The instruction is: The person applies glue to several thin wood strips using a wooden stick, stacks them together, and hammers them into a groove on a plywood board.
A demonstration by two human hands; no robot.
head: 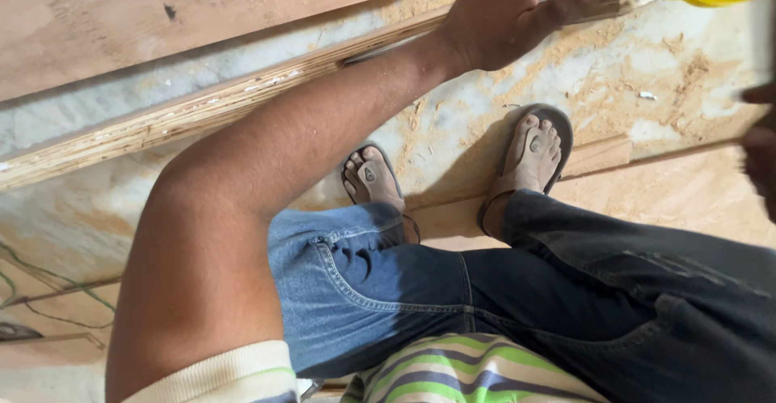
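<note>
The left hand (pixel 517 11) was closed around the edge of a long plywood strip (pixel 202 112) lying across the dusty floor (pixel 614 71), holding it steady. The right hand (pixel 761 140) showed only partly at the frame edge; its grip I could not tell. The next move likely needed firm pressure on the strip.

There is a single view, from a camera worn on the person's head. It looks steeply down along the body, so the striped shirt (pixel 477 371) and jeans (pixel 501 290) fill the bottom edge and the sandalled feet (pixel 533 156) sit mid-frame on the dusty floor (pixel 647 71). It is close: the left arm (pixel 267 177) crosses the frame, reaching the plywood strip (pixel 202 112) near the top edge.
</note>
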